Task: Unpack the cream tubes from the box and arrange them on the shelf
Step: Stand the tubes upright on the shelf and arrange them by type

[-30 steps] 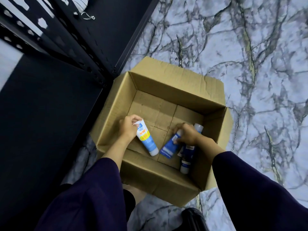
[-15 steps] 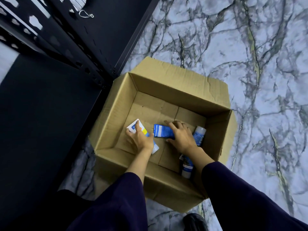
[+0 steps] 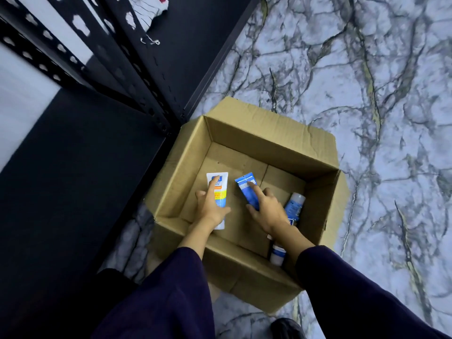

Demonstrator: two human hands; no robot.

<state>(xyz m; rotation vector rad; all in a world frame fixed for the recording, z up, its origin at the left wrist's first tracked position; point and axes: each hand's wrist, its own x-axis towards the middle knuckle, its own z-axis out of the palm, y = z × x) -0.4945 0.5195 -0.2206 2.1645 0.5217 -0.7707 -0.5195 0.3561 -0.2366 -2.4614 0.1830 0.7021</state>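
Both hands are inside the box (image 3: 244, 133), beside the shelf (image 3: 73, 167). The left hand (image 3: 211, 209) grips the white tube (image 3: 217, 185), the right hand (image 3: 267, 211) the blue tube (image 3: 245, 188), probably to lift both out together.

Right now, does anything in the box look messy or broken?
Nothing looks broken or spilled. The cardboard box has creased, bent flaps. Inside, the left hand grips a white tube, the right hand grips a blue tube, and more tubes lie jumbled against the right wall.
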